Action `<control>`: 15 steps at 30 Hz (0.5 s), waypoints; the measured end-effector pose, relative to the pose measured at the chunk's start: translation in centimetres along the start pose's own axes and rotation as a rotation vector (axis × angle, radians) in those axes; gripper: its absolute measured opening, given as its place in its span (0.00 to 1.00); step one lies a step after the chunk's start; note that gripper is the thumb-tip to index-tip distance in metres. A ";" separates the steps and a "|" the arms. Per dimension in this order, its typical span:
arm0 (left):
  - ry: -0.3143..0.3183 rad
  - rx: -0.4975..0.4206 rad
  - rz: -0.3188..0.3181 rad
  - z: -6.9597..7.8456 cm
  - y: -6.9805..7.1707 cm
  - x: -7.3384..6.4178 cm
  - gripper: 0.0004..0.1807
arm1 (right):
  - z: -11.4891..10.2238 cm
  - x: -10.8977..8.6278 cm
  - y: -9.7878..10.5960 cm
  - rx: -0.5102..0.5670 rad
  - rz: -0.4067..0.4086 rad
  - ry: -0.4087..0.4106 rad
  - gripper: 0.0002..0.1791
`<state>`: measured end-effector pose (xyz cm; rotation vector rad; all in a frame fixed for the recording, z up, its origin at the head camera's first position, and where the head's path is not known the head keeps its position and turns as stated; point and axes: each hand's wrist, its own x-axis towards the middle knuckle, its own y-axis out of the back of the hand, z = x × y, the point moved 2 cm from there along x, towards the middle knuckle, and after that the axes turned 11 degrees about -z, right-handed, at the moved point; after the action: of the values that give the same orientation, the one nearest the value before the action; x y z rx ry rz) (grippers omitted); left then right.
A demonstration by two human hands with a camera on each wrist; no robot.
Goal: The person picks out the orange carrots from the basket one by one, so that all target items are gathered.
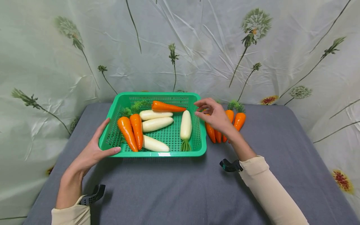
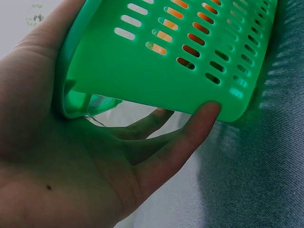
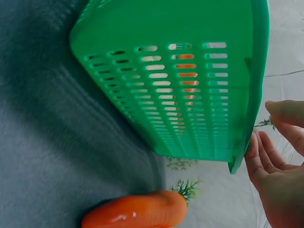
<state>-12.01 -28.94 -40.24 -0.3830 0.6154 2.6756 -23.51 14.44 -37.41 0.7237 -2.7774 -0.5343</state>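
A green plastic basket [image 1: 157, 154] with slotted walls holds orange carrots [image 1: 126, 131] and white radishes [image 1: 157, 124]. One radish with green stems [image 1: 186, 126] lies apart at the basket's right end, and a carrot [image 1: 168, 107] lies across the back. My left hand [image 1: 91, 153] grips the front left corner, thumb over the rim and fingers against the outer wall [image 2: 156, 80]. At the right rim hovers my right hand [image 1: 215, 115], fingers loosely bent and holding nothing; in the right wrist view its fingertips [image 3: 251, 142] are right at the rim. It partly hides several carrots beside the basket.
Several carrots with leafy tops [image 1: 239, 121] lie on the grey cloth-covered table [image 1: 180, 187], just right of the basket. Behind the table hangs a pale curtain [image 1: 185, 62] printed with dandelions. Each wrist wears a black band [image 1: 230, 165].
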 end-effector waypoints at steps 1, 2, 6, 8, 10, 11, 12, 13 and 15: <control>-0.001 -0.001 0.000 0.0 0.0 0.0 0.60 | -0.1 0.1 -0.1 0.004 -0.010 -0.005 0.20; -0.003 -0.001 0.001 0.0 0.0 0.0 0.60 | -0.2 0.2 -0.2 0.007 -0.019 -0.012 0.21; -0.002 0.008 0.005 -0.1 -0.1 0.0 0.60 | -0.4 0.8 -0.5 0.018 -0.046 -0.032 0.22; 0.002 0.008 0.004 -0.1 -0.1 0.0 0.60 | -0.5 1.2 -0.8 0.026 -0.060 -0.032 0.23; 0.008 0.008 0.003 -0.1 -0.1 0.1 0.60 | -0.6 1.6 -1.0 0.033 -0.069 -0.033 0.23; 0.009 0.008 0.002 -0.1 -0.1 0.1 0.60 | -0.6 1.7 -1.2 0.038 -0.074 -0.034 0.23; 0.009 0.007 0.002 0.0 -0.1 0.1 0.60 | -0.7 1.9 -1.3 0.042 -0.081 -0.034 0.24; 0.009 0.004 0.003 0.0 -0.1 0.1 0.60 | -0.8 2.0 -1.5 0.040 -0.085 -0.034 0.23; 0.013 0.003 0.007 0.0 -0.1 0.0 0.61 | -1.0 2.3 -1.7 0.041 -0.097 -0.033 0.23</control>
<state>-11.94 -28.86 -40.21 -0.3986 0.6263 2.6804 -24.45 11.57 -36.91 0.8702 -2.8028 -0.5128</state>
